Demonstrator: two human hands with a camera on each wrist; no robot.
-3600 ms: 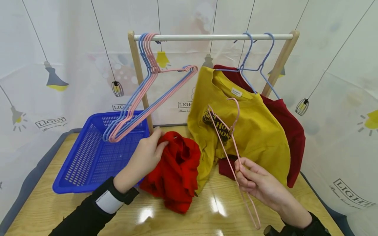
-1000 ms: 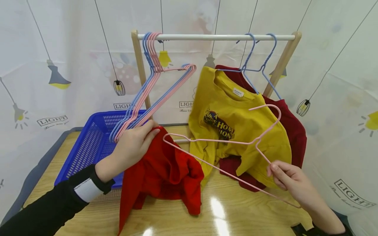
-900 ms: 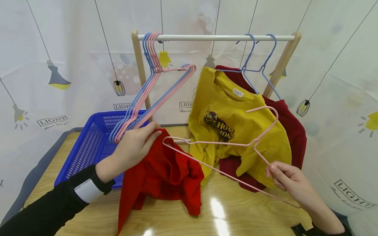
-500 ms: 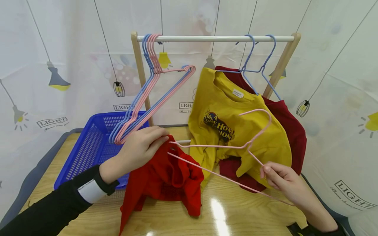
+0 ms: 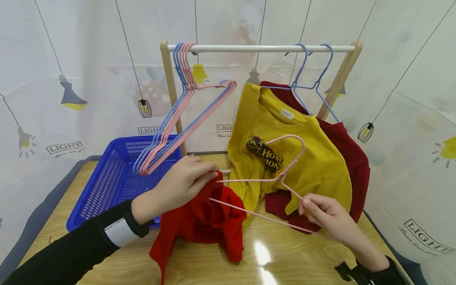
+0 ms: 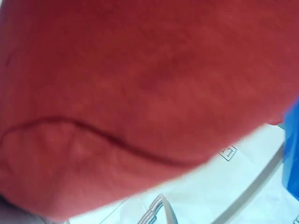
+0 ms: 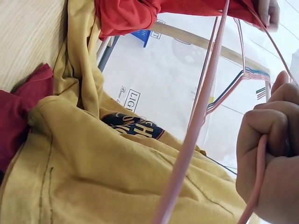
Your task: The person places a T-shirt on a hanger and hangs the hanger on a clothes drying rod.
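Note:
My left hand [image 5: 183,184] pinches the upper edge of a crumpled red garment [image 5: 199,223], which hangs down onto the table. My right hand [image 5: 329,215] grips a pink clothes hanger [image 5: 249,180] by its near shoulder, hook upward. The hanger's far end runs into the red garment below my left fingers, so its tip is hidden. Red cloth [image 6: 140,84] fills most of the left wrist view. In the right wrist view, curled fingers [image 7: 268,128] wrap the pink wire, and a hanger bar [image 7: 189,144] crosses the foreground.
A rack rail [image 5: 242,48] carries several blue and pink hangers [image 5: 185,91] at left. At right hang a yellow sweatshirt [image 5: 295,158] and a dark red garment [image 5: 350,158] on blue hangers. A blue basket [image 5: 83,202] stands at left on the wooden table [image 5: 285,261].
My right hand has brought the pink hanger leftward, its far end passing into the red garment. My left hand has shifted right with the garment's edge. Earlier, that end was outside the cloth.

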